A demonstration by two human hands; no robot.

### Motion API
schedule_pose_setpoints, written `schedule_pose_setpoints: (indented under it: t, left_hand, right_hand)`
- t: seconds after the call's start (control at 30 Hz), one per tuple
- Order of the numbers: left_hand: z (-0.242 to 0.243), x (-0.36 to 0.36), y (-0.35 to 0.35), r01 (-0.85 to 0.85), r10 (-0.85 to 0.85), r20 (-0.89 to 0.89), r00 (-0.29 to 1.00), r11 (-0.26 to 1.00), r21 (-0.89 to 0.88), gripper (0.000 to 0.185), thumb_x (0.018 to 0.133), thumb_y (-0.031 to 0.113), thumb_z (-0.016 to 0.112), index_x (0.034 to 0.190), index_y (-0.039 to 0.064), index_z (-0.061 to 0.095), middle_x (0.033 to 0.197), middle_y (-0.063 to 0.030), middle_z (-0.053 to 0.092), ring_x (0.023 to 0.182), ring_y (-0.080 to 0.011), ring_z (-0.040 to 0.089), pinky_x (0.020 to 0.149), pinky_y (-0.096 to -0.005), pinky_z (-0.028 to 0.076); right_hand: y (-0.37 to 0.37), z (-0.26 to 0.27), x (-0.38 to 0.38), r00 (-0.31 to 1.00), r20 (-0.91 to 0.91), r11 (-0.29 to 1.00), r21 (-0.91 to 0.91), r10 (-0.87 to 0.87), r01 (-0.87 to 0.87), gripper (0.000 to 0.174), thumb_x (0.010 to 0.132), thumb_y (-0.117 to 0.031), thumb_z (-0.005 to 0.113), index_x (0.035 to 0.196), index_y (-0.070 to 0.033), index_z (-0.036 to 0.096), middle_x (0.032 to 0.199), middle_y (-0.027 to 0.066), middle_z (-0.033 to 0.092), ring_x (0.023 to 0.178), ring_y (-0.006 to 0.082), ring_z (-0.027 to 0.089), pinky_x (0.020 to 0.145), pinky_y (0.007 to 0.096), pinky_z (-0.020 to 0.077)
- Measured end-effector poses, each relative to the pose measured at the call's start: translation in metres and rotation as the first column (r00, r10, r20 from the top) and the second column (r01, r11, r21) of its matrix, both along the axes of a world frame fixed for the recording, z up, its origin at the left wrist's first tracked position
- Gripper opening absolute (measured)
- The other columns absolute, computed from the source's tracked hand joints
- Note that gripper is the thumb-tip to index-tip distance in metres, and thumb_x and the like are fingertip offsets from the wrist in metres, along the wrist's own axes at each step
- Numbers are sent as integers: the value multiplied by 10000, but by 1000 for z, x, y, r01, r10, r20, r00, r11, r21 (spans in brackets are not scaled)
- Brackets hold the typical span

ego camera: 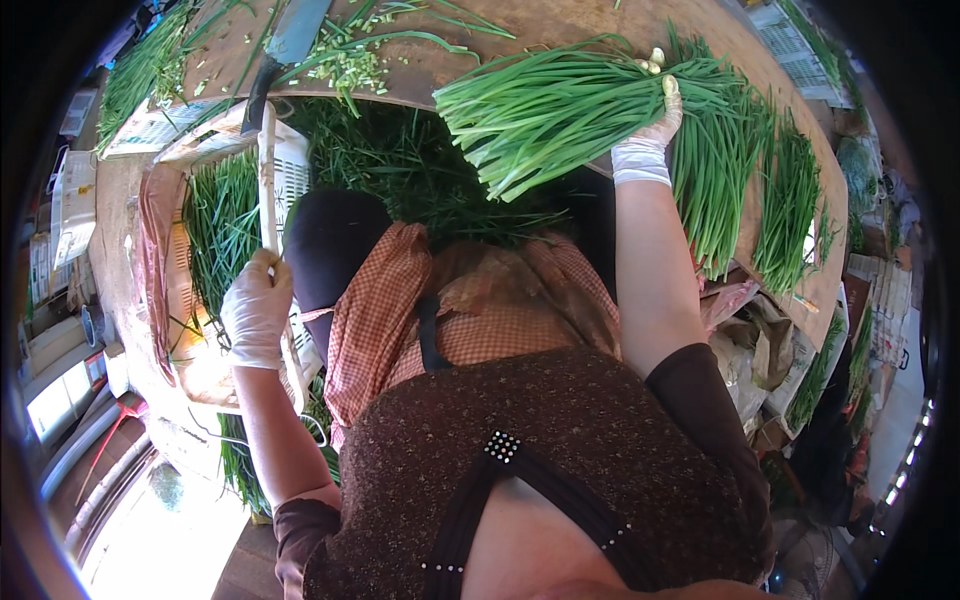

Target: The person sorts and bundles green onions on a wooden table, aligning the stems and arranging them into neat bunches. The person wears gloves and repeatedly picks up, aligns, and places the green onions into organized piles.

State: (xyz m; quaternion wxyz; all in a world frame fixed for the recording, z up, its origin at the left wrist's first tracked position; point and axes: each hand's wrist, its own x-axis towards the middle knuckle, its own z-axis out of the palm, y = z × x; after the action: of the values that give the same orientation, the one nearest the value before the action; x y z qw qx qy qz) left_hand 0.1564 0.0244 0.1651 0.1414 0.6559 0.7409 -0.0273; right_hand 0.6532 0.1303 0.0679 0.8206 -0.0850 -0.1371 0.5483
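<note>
My right hand, in a whitish glove, grips a bunch of long green garlic chives over the wooden board. The cut pale ends point left, out past the board's near edge. My left hand, gloved too, is closed around the rim of a white plastic crate at my left side. More chives lie inside that crate. A cleaver rests at the board's upper left, its dark handle sticking out over the edge towards me.
Chopped stem ends are scattered beside the cleaver. Chive bundles lie on the board's right side. Loose green trimmings fill the dark space below the board, before my knees. Plastic bags sit under the right edge.
</note>
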Motion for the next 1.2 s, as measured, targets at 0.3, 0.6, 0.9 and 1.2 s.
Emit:
schedule_pose_setpoints:
  t: [0.3, 0.6, 0.9, 1.2]
  left_hand:
    - [-20, 152, 13, 198, 94, 939, 330, 966, -166, 288, 963, 249, 578, 1177, 62, 618, 727, 15, 550, 576, -35, 412, 513, -179, 343]
    - [-36, 194, 23, 119, 322, 927, 193, 930, -347, 233, 927, 208, 622, 1062, 18, 615, 662, 40, 505, 523, -24, 358, 457, -182, 253]
    - [-42, 167, 19, 158, 314, 927, 206, 924, -348, 103, 888, 125, 633, 926, 30, 637, 705, 28, 543, 591, -48, 433, 530, -217, 354]
    - [11, -6, -19, -21, 209, 804, 556, 971, -238, 57, 884, 53, 583, 832, 70, 570, 671, 40, 453, 578, -41, 372, 503, -218, 299]
  right_hand:
    - [1, -3, -3, 999, 36, 998, 57, 13, -15, 407, 876, -187, 566, 1238, 0, 573, 960, 34, 589, 998, 208, 543, 1009, 456, 425]
    - [-3, 4, -8, 994, 80, 997, 29, 72, -74, 427, 879, -192, 587, 1264, -13, 554, 952, 40, 577, 981, 194, 538, 947, 414, 452]
    - [-2, 4, -6, 995, 7, 995, -2, 103, -103, 394, 894, -203, 570, 1239, -12, 573, 957, 38, 583, 971, 206, 548, 956, 425, 447]
    - [0, -6, 0, 997, 0, 993, 84, 81, -81, 371, 904, -215, 544, 1224, -28, 570, 967, 52, 588, 975, 208, 557, 941, 464, 474]
